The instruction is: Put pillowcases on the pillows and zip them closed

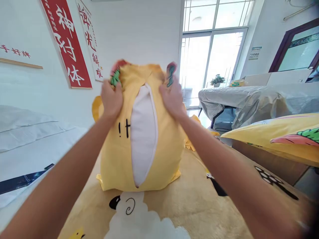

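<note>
A yellow cushion cover [164,146] stands upright in front of me, with a white inner cushion [143,132] showing through the long zip slit down its middle. My left hand [112,99] grips the cover near its upper left corner, beside a green and pink patch. At the upper right corner, my right hand [172,98] has its fingers closed on the fabric. Both hands and the top corners are slightly blurred. The cover's lower edge rests on a tan blanket [199,212] with a sheep print.
White bedding [32,132] lies at the left, with a dark flat item [22,181] on it. At the right, a yellow printed cushion [251,132] sits at the edge of a brown box [269,162]. Behind stands a plastic-draped table [224,94].
</note>
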A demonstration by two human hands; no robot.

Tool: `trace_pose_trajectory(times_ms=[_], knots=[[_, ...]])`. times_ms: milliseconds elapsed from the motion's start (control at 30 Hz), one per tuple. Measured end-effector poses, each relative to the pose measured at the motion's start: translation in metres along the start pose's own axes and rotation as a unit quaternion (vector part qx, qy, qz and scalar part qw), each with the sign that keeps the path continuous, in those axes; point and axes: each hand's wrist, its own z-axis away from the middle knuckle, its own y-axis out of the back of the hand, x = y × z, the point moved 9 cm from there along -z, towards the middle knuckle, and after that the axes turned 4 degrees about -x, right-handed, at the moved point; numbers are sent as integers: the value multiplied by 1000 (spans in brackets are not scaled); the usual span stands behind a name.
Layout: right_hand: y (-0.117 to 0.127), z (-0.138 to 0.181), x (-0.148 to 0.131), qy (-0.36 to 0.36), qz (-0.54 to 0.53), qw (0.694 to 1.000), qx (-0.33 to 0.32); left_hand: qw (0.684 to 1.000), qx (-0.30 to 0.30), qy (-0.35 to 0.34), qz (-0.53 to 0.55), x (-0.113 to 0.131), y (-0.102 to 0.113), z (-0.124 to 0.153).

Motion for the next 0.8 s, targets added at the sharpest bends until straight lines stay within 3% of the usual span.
trace_pose_trajectory(times_ms=[33, 167, 233, 300, 367, 500, 633, 700, 800], knots=[[-23, 23, 6, 5, 12, 999, -32, 1000, 9, 19, -3, -8, -7, 18], [-111, 131, 41, 43, 63, 986, -147, 995, -89, 8, -40, -44, -70, 115], [-154, 186, 59, 69, 84, 967, -232, 971, -212, 79, -74, -83, -114, 176], [-193, 234, 75, 83, 91, 938, -324, 952, -270, 121, -81, -111, -144, 229], [-217, 264, 91, 72, 101, 924, -361, 933, -310, 162, -85, -132, -165, 270], [-233, 279, 102, 83, 105, 918, -373, 916, -342, 193, -80, -154, -182, 302], [-222, 276, 112, 79, 75, 919, -379, 906, -371, 197, -57, -177, -171, 311], [-210, 277, 132, 28, 35, 926, -376, 896, -385, 217, -51, -196, -157, 321], [-189, 284, 183, -150, -81, 919, -356, 878, -400, 257, -48, -229, -131, 337]])
